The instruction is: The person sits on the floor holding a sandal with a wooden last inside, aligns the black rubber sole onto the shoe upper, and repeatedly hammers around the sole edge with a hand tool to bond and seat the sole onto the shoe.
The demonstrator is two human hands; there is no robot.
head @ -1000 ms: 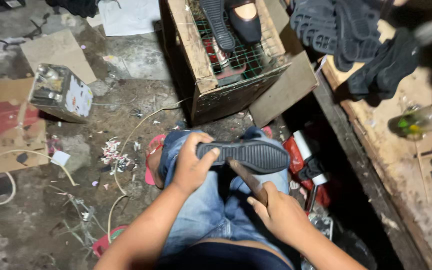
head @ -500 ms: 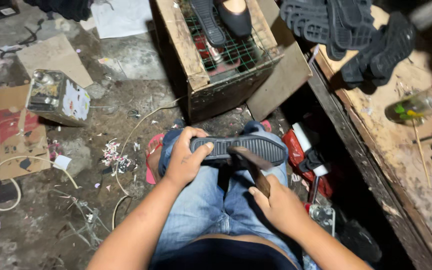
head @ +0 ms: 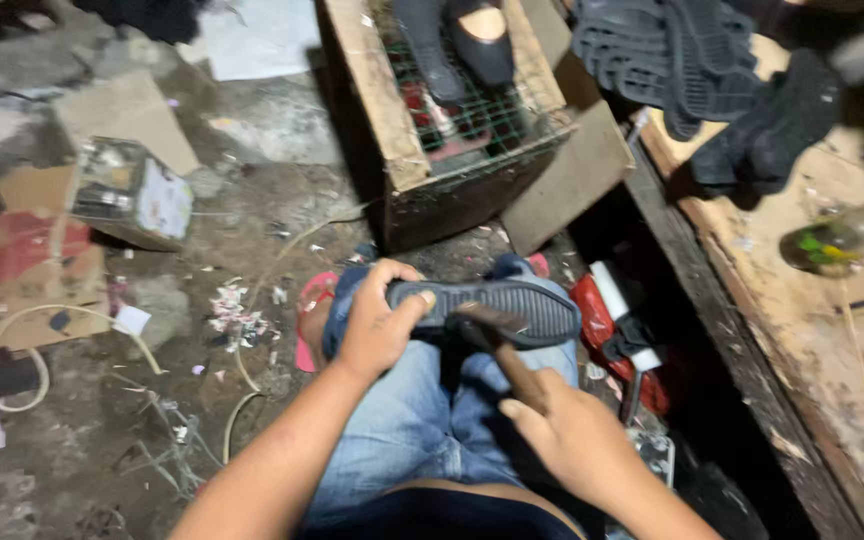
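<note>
Item one: I see my left hand (head: 377, 335) wrapped around the heel end of a black shoe sole (head: 497, 308), which lies tread-up across my knees in blue jeans (head: 407, 425). Item two: my right hand (head: 572, 440) is closed on the wooden handle of a brush (head: 492, 335), whose head touches the sole's near edge. Surroundings: a wooden crate (head: 392, 130) with green wire mesh stands on the dirt floor (head: 152, 420) ahead, and black soles (head: 672, 55) and a glass bottle (head: 842, 238) lie on the desk (head: 802, 330) to the right.
</note>
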